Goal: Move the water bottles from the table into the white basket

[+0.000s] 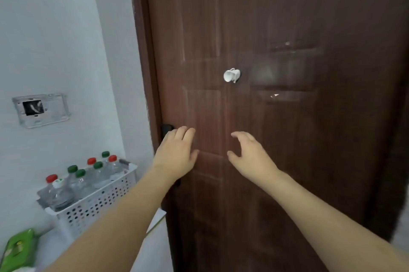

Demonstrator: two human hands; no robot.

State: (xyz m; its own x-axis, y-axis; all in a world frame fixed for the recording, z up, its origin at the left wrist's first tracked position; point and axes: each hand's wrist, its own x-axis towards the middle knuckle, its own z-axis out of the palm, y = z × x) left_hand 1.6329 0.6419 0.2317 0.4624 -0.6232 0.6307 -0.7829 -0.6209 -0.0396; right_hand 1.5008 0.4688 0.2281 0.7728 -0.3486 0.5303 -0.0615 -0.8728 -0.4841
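Observation:
A white perforated basket [97, 203] stands at the lower left against the wall. Several clear water bottles [77, 181] with red, green and white caps stand upright inside it. My left hand [177, 152] is raised in front of the brown door, fingers relaxed, holding nothing, well to the right of the basket. My right hand [250, 154] hovers beside it with fingers loosely spread and slightly curved, also holding nothing. Both forearms reach up from the bottom of the view.
A brown wooden door [276, 72] fills the right side, with a white hook [231, 75] at mid height and a black handle [166, 129] behind my left hand. A wall socket box [39, 110] sits on the white wall. A green packet [17, 247] lies bottom left.

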